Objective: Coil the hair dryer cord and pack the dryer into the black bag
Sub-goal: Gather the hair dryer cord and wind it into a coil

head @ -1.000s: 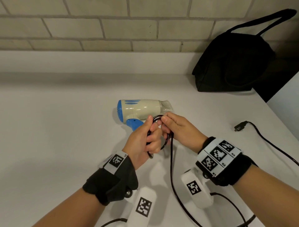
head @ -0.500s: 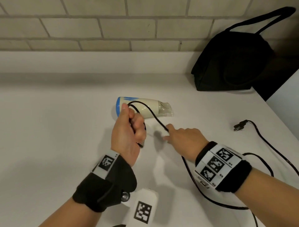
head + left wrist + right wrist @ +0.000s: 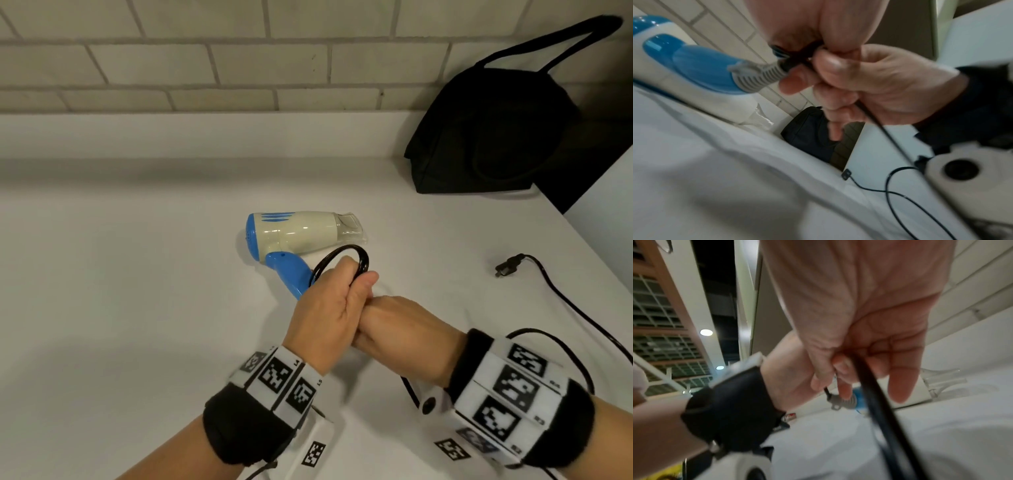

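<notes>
The cream and blue hair dryer (image 3: 298, 236) lies on the white counter (image 3: 137, 308), nozzle to the right. My left hand (image 3: 329, 308) is at the end of its blue handle (image 3: 694, 65) and grips a small coil of the black cord (image 3: 346, 260), which loops up above the fist. My right hand (image 3: 404, 325) presses against the left one, fingers curled round the cord (image 3: 869, 116). In the right wrist view the cord (image 3: 875, 402) runs out of the right palm. The cord's plug (image 3: 508, 269) lies loose to the right. The black bag (image 3: 496, 130) stands at the back right.
Slack cord (image 3: 582, 315) trails along the counter's right side and loops behind my right wrist. The counter's right edge (image 3: 589, 240) runs diagonally past the bag. A brick wall (image 3: 239, 61) closes the back.
My left hand has come down from beside the dryer body to the handle end. My right hand has moved in against it, and the stretched cord is now a small loop above the left fist.
</notes>
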